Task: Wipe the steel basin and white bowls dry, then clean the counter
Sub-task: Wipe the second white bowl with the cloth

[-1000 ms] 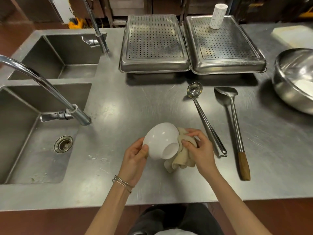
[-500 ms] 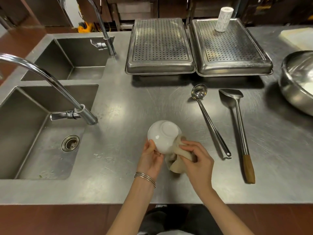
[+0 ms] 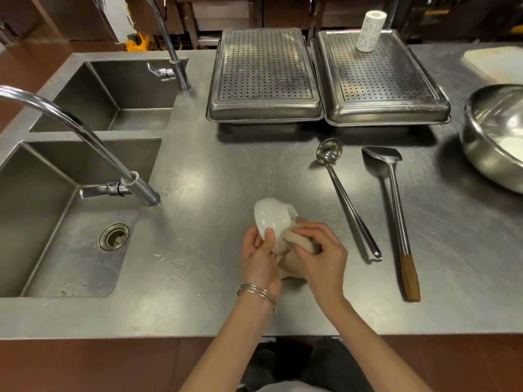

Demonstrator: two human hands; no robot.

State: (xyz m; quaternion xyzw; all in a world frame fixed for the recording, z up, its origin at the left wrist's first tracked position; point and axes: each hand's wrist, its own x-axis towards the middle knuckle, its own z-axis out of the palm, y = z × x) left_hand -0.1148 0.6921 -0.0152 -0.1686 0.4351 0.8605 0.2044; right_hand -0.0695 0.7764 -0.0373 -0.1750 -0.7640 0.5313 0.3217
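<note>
White glazed porcelain, smooth and glossy, makes up the white bowl (image 3: 272, 219), which is held just above the worktop (image 3: 209, 190), left of the ladle's (image 3: 348, 203) handle end. It lies tipped on its side with its foot ring turned up and toward the ladle, and its rounded wall catches small highlights.

The left hand (image 3: 261, 260), thin bangles (image 3: 257, 292) on its wrist, grips the bowl with the thumb laid up across the outer wall. The right hand (image 3: 322, 261), between bowl and ladle, pinches a beige cloth (image 3: 293, 265) against the bowl's lower edge. The rest of the cloth bunches under both hands.

Half a second ago the foot ring faced almost straight up; now it leans further toward the ladle, and the left thumb sits higher on the wall. The ladle has not shifted on the worktop.

A wooden-handled spatula (image 3: 396, 205) lies beside the ladle, on the side away from the bowl. Well left of the ladle, a sink (image 3: 56, 227) opens under a curved faucet (image 3: 85, 137). Right of the ladle's cup, at the picture's edge, sits the steel basin (image 3: 498, 137). Beyond the ladle stand two perforated trays (image 3: 264, 75), the right one carrying a paper roll (image 3: 371, 31).
</note>
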